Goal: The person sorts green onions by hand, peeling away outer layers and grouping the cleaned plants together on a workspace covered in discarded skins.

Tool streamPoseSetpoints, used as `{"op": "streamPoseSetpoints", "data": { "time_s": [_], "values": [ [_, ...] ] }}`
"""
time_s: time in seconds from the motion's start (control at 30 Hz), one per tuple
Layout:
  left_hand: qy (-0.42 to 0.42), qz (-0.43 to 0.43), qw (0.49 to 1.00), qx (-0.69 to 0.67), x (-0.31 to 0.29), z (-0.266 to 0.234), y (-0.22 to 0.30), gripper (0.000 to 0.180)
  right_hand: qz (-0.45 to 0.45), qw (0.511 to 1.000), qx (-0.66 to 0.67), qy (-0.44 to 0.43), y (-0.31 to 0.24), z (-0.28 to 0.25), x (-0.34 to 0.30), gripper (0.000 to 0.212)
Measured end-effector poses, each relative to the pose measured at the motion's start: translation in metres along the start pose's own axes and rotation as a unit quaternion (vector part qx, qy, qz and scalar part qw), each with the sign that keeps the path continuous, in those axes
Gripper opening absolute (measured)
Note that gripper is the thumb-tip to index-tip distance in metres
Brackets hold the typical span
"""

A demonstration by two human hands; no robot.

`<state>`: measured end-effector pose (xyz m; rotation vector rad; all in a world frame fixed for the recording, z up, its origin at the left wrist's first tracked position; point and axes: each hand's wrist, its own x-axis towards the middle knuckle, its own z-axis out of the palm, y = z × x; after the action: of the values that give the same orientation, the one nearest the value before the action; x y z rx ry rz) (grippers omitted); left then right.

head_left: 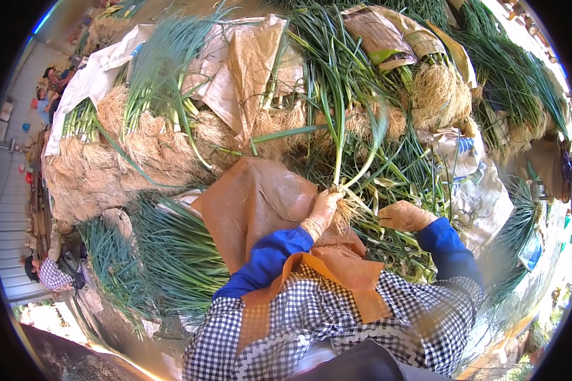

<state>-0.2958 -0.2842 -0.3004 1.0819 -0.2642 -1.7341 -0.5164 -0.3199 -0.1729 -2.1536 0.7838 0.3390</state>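
Observation:
My left hand (325, 208) is closed around a green onion (339, 154) just above its shaggy pale roots. The stalk points away from me, and its white shank splits into green leaves, one bending to the right. Beside it on the right, my right hand (405, 216) has its fingers curled together near a thin pale strip by the roots; whatever is in them is too small to tell. A brown sheet (254, 206) covers my lap under the left hand. Loose leaves and yellowed peelings (397, 246) lie beneath my right hand.
Rows of rooted green onions (152, 136) lie ahead, partly covered by tan sacks (251, 63). More green onions (178, 251) are heaped at left. A whitish sack (480, 203) lies to the right. Other people, one in a checked top (55, 275), are at the far left.

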Motion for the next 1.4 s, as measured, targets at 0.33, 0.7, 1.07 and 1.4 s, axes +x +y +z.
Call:
{"op": "streamPoseSetpoints", "data": {
  "time_s": [0.33, 0.7, 1.07, 1.4],
  "values": [
    [0.058, 0.055, 0.987, -0.141, 0.024, -0.038, 0.026, 0.016, -0.006, 0.958, 0.064, -0.28, -0.047, 0.02, 0.003, 0.024],
    [0.145, 0.236, 0.851, 0.446, 0.015, -0.002, 0.016, 0.022, 0.016, 0.934, -0.071, 0.35, -0.055, 0.004, 0.123, 0.028],
    [-0.079, -0.131, 0.982, -0.106, 0.024, 0.012, 0.058, 0.028, 0.024, 0.798, 0.487, 0.355, 0.032, 0.019, 0.118, 0.041],
    [-0.125, 0.032, 0.979, -0.159, -0.013, 0.004, 0.113, 0.037, 0.132, 0.634, 0.569, 0.506, 0.044, 0.001, 0.111, 0.019]
  ]
}}
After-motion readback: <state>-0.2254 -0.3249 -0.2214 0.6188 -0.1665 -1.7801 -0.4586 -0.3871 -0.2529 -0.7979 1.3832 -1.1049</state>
